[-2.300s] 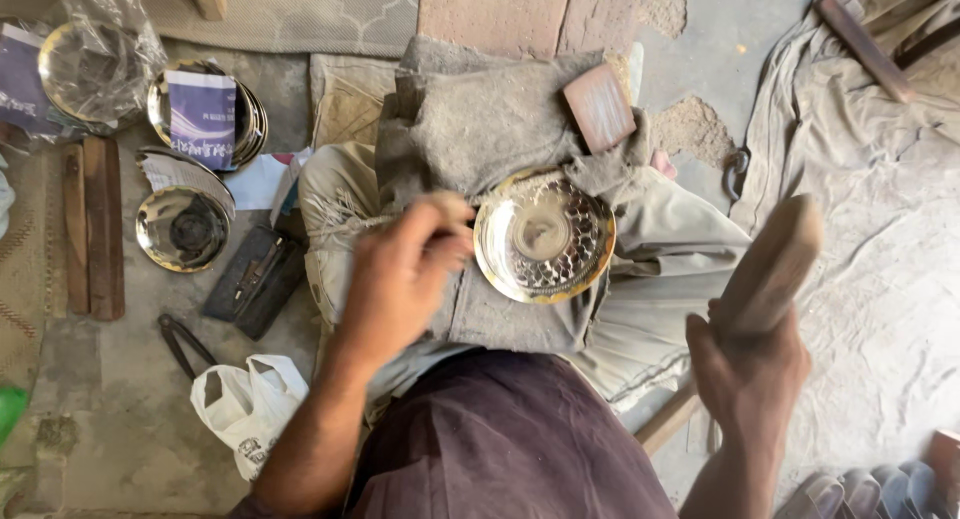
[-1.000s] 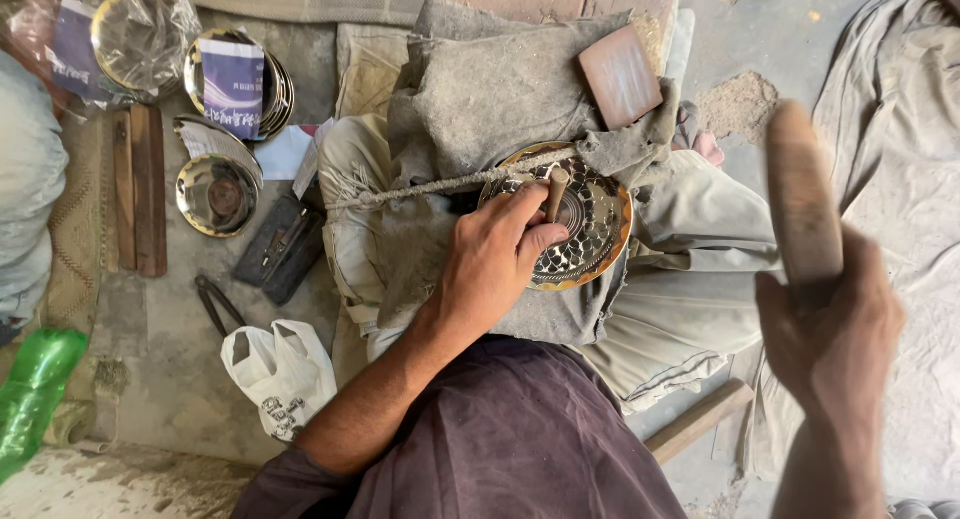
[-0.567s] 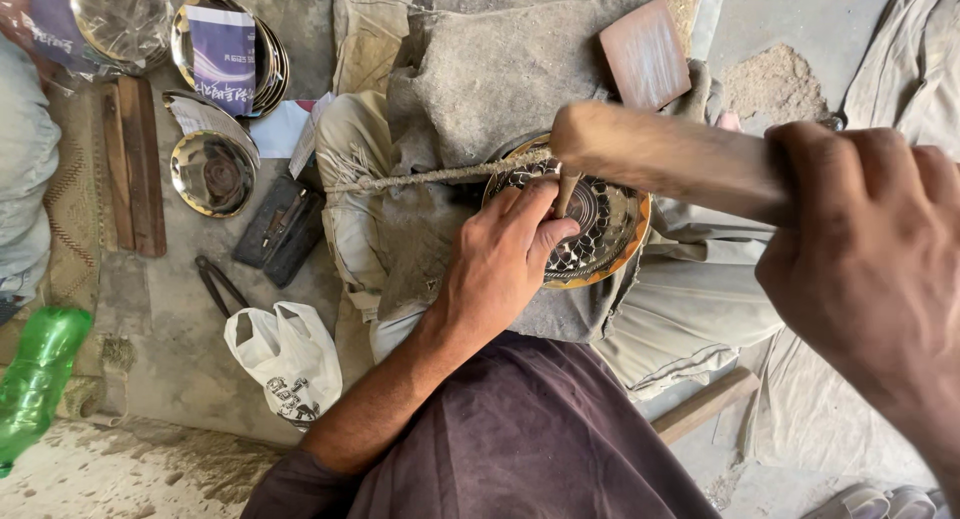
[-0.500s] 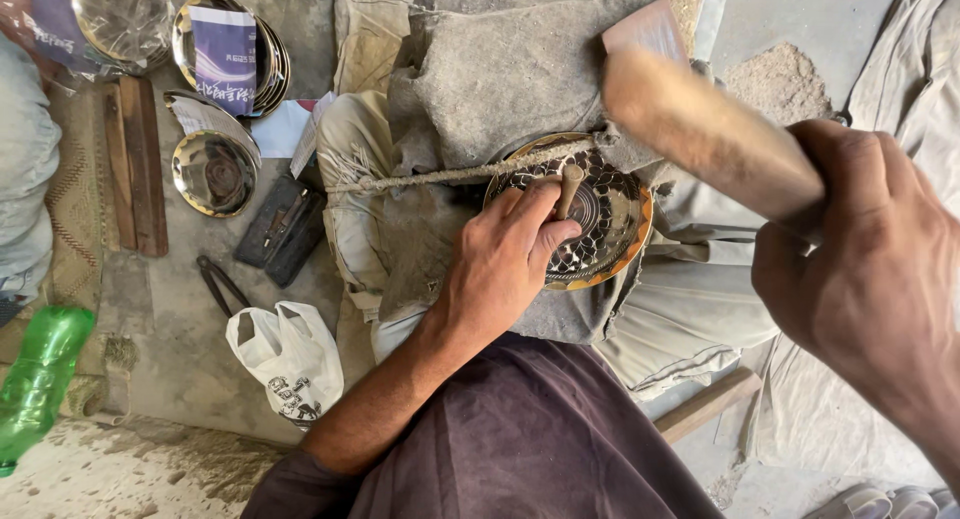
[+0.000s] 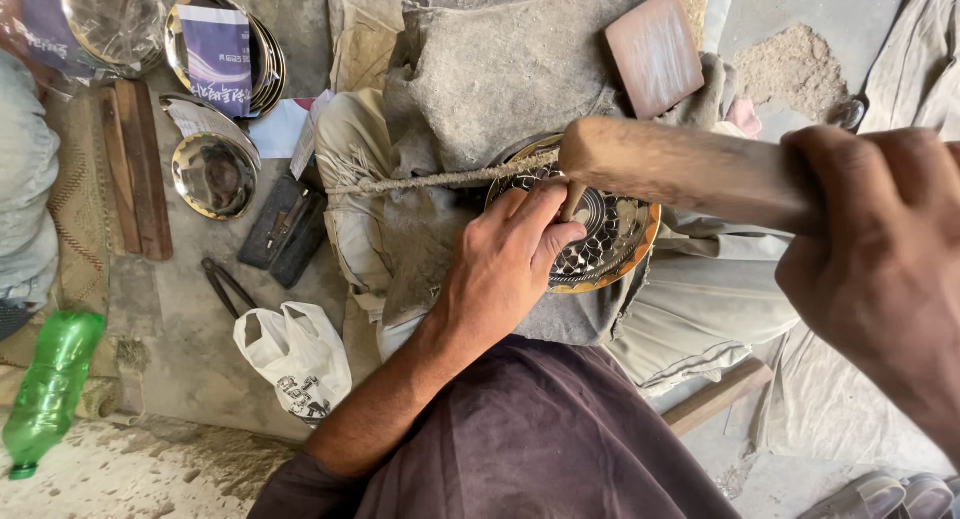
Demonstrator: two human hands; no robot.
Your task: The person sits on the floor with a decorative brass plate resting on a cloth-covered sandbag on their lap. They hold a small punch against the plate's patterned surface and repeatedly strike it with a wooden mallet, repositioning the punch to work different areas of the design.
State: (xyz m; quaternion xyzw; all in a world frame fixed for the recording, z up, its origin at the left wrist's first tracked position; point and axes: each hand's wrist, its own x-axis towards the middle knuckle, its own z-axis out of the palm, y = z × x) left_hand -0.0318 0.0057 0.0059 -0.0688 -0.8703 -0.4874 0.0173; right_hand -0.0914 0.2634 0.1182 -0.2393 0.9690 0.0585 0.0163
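Observation:
A round brass plate point(image 5: 612, 247) with a black patterned face lies on grey cloth over my lap. My left hand point(image 5: 505, 264) rests on its left side and pinches a small chisel point(image 5: 573, 201) upright against the plate. My right hand point(image 5: 878, 264) grips a thick wooden mallet point(image 5: 680, 171), whose far end sits right on top of the chisel. A twisted cord point(image 5: 440, 180) runs leftward from the plate across the cloth.
Left of my leg lie shiny metal plates point(image 5: 212, 174), a stack of plates with a printed card point(image 5: 222, 51), wooden bars point(image 5: 135, 164), a dark tool case point(image 5: 288, 229), pliers point(image 5: 225, 287), a white plastic bag point(image 5: 295, 357) and a green bottle point(image 5: 48, 391). A brown block point(image 5: 655, 49) sits beyond the plate.
My right hand raised the mallet, brought it down on the chisel, lifted it slightly and has it on the chisel head again. My left hand moved onto the plate and stays there holding the chisel.

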